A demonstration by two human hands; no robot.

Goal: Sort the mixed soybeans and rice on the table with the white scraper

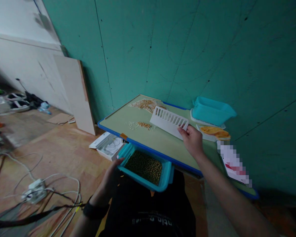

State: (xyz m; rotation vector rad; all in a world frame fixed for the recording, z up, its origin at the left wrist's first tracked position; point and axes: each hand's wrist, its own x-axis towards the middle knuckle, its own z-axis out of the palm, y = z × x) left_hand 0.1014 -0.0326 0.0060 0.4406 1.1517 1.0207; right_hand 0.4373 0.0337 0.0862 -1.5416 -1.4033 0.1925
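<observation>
Two grips are kept busy at a green-topped, blue-edged desk (pixel 162 141), which is set against a green wall (pixel 150 49). On its far left corner a mixed heap (pixel 148 104) is spread out, and nearer, a small patch of yellow beans (pixel 144 125) is strewn. To the right, a turquoise tub (pixel 212 110) is stood by the wall, with a yellow cloth-like bundle (pixel 215 132) laid just in front. Off left, a pale board (pixel 71 89) is leaned on the wall, and a white power strip (pixel 36 191) is ringed by cables on the floor (pixel 71 151).

Now the white slotted strip (pixel 166 122): it is held over the desk, long axis slanted from far left to near right, the slotted edge turned wallward. It is pinched at its right end by the right grip (pixel 192 140), thumb on top, most of its length extended leftward.

And the teal bin (pixel 166 172), with green and yellow beans inside, is held at the desk's near edge, lengthwise left to right; its left end is clasped by the left grip (pixel 112 174), thumb over the rim, fingers hidden.
</observation>
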